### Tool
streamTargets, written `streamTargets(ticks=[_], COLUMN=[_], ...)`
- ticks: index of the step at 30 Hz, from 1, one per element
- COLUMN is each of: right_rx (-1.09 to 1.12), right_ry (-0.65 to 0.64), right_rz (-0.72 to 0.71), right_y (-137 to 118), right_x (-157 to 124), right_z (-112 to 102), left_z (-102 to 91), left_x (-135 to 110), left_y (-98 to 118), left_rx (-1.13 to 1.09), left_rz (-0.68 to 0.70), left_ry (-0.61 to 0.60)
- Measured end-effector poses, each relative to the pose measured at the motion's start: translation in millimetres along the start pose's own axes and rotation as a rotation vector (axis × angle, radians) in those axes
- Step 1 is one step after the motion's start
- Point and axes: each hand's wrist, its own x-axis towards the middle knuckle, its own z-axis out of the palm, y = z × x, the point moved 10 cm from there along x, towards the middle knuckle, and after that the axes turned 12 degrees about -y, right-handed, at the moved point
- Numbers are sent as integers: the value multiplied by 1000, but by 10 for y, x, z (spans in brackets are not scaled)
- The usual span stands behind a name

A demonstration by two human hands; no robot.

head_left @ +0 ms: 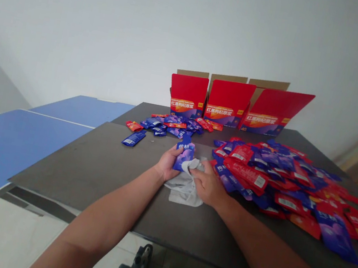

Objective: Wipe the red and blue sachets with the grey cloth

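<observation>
My left hand (pixel 167 163) is closed around a blue sachet (pixel 184 154) with white characters, held upright just above the dark table (pixel 104 167). My right hand (pixel 208 186) grips a grey cloth (pixel 184 186) and presses a fold of it against the sachet's lower edge. The rest of the cloth lies bunched on the table under both hands. A large heap of red and blue sachets (pixel 281 184) spreads right of my right hand. A smaller scatter of sachets (pixel 169 127) lies beyond my hands.
Three open red cartons (pixel 228 102) stand in a row at the table's far edge against the white wall. Two blue tables (pixel 8 141) adjoin on the left. One loose blue sachet (pixel 133 138) lies left of the scatter. Floor shows below the near edge.
</observation>
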Motion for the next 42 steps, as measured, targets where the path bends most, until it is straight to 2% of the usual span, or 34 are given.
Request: streamTargets(ticks=[2, 5, 10, 13, 18, 22, 28, 32, 35, 38, 40, 42], right_rx=[16, 16, 38, 41, 53, 56, 33, 39, 52, 57, 50, 39], right_ry=[-31, 2, 88, 151, 204, 182, 94, 64, 61, 54, 49, 51], right_rz=[-12, 33, 71, 149, 317, 415, 349, 341, 334, 334, 337, 335], right_y=[-15, 52, 153, 249, 425, 520, 481, 492, 474, 449, 436, 429], right_x=[2, 0, 7, 0, -29, -33, 50, 78, 91, 105, 114, 118], right_z=[34, 19, -41, -84, -93, -63, 32, 72, 61, 49, 51, 61], left_z=[-20, -9, 85, 116, 118, 17, -337, -369, -198, 180, 491, 792], left_x=[-1, 5, 13, -12, -56, -44, -96, -142, -176, -271, -290, -240], left_y=[7, 1, -88, -142, -199, -101, 112, 137, 278, 531, 578, 534], left_rx=[5, 8, 19, 50, 90, 49, -168, -107, 97, 362, 561, 725], left_rz=[11, 10, -63, -111, -174, -129, -12, 1, 130, 352, 355, 274], left_ry=[20, 7, -95, -124, -97, 13, 333, 402, 356, 243, 141, 36])
